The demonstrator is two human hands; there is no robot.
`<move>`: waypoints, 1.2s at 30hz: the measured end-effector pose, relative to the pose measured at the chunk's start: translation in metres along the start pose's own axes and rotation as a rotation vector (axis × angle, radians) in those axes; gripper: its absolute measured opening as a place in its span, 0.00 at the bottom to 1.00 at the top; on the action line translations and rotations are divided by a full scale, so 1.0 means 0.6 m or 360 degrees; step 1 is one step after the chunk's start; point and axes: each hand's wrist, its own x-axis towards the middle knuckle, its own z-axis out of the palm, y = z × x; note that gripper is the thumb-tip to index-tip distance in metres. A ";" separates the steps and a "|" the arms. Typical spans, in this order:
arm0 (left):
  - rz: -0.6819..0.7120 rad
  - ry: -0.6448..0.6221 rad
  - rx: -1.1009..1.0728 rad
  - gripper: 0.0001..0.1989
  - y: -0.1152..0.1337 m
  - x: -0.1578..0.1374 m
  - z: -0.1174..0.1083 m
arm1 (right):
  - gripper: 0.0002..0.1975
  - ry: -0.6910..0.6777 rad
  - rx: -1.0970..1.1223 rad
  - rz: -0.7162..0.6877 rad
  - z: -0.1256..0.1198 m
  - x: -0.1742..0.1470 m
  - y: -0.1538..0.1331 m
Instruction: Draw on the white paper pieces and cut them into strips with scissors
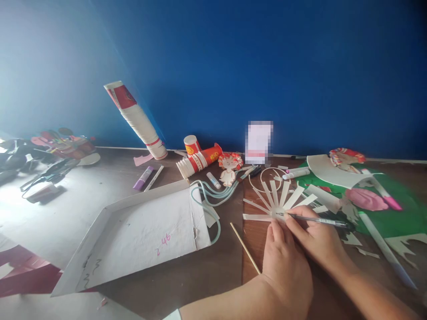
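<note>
A white paper cup cut into strips [284, 192] is splayed out like a fan around its round base, low over the brown table. My left hand [283, 255] is closed on its near edge, with the fingers bunched together. In my right hand [312, 231] is a slim pen with a clear barrel [320, 219], gripped in a writing hold. The pen's tip meets the round base at the middle of the strips. Both hands are close together, and the strips nearest me are partly hidden behind them.
Left of my hands lies a shallow white cardboard box [143, 240], with a thin wooden stick [245, 249] between. Stacked paper cups [142, 126] lean on the blue wall. A paper doll figure [229, 171] and pale blue cable [213, 202] sit behind. Markers [387, 249] and paper scraps lie right.
</note>
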 end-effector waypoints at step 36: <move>0.0040 0.0128 0.0029 0.28 -0.016 0.000 -0.007 | 0.07 0.0437 0.0367 0.0014 -0.020 -0.015 -0.028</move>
